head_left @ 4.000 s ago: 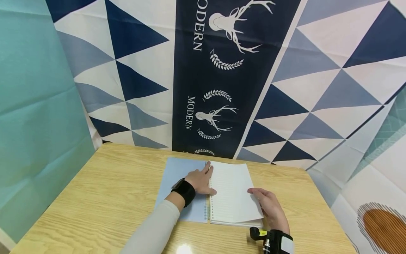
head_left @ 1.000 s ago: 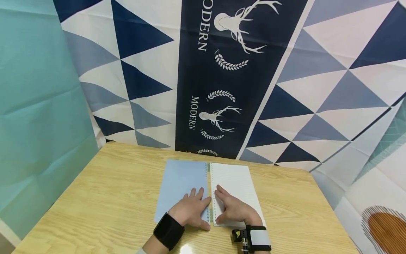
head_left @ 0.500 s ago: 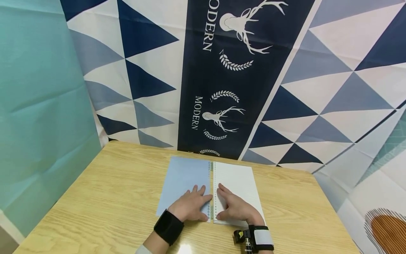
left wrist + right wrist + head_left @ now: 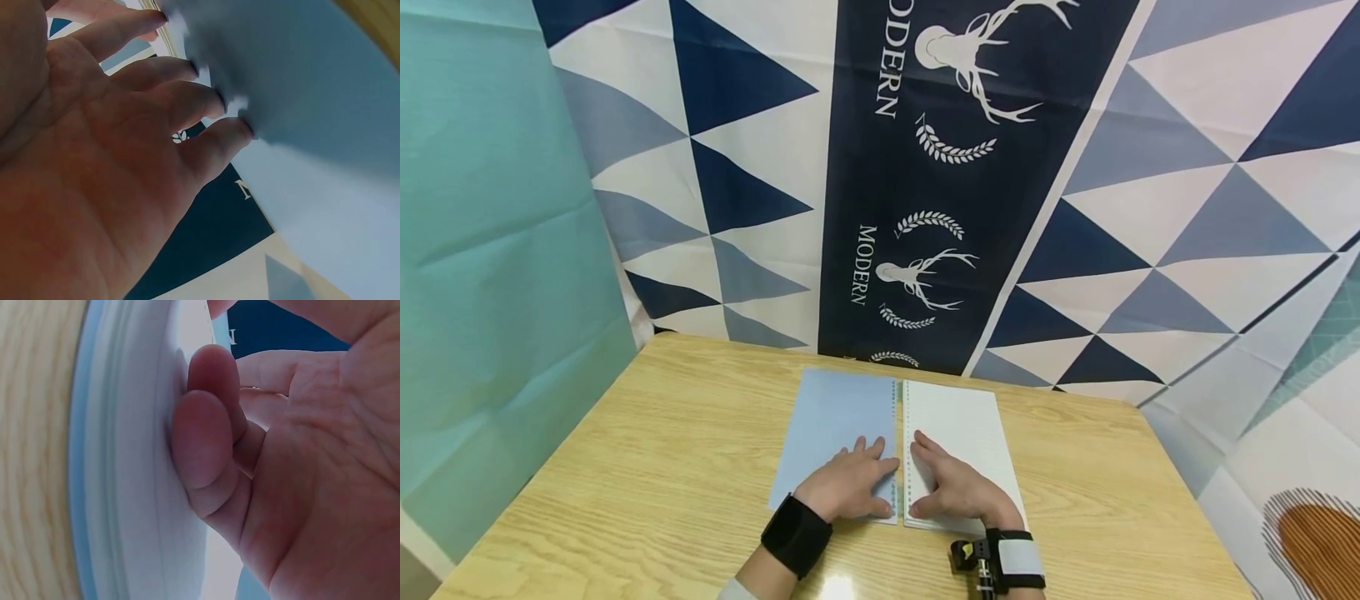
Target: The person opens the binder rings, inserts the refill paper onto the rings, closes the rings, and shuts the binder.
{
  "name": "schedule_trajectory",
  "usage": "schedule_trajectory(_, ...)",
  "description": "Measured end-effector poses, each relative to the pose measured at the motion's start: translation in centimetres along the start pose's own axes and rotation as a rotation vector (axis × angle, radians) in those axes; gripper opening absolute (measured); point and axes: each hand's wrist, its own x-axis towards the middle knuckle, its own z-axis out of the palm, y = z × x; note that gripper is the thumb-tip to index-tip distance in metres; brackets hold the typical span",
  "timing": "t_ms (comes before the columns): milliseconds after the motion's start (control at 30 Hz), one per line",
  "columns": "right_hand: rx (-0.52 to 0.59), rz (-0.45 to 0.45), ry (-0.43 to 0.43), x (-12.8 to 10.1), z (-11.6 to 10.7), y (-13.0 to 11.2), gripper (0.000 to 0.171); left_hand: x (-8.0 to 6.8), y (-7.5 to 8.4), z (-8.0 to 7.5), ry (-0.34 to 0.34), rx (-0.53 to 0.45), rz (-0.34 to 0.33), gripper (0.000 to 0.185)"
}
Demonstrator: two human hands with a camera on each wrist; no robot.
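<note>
Notebook (image 4: 955, 425) lies open and flat in the lower middle of the head view, on the wooden table (image 4: 647, 467), its far edge close to the patterned backdrop (image 4: 970, 167). Its blue cover (image 4: 838, 417) is folded out to the left of the spiral binding (image 4: 899, 442); the white lined page (image 4: 958, 429) lies to the right of it.

The left hand (image 4: 848, 487) rests palm down on the near part of the cover, fingers straight and slightly spread, their tips against the blue sheet in the left wrist view (image 4: 225, 103). The thumb side lies just beside the binding. A black band (image 4: 796, 535) wraps that wrist.

The right hand (image 4: 955, 492) rests palm down on the near part of the page, fingers relaxed and pressing flat on the paper; the right wrist view shows its fingertips (image 4: 203, 434) touching the white sheet, with the stacked page edges (image 4: 106, 487) beside them. The two hands lie close together, one on each side of the binding, not touching. A wrist mount (image 4: 1000, 562) sits at the bottom edge.
</note>
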Motion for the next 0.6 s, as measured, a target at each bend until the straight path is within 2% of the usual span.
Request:
schedule_trajectory(367, 0.010, 0.013, 0.011, 0.22, 0.25, 0.15, 0.108, -0.08, 0.60, 0.24, 0.018, 0.051, -0.016, 0.070)
schedule_trajectory(600, 0.010, -0.002, 0.010, 0.17, 0.15, 0.08, 0.107, -0.10, 0.64, 0.27, 0.037, 0.047, -0.012, 0.068)
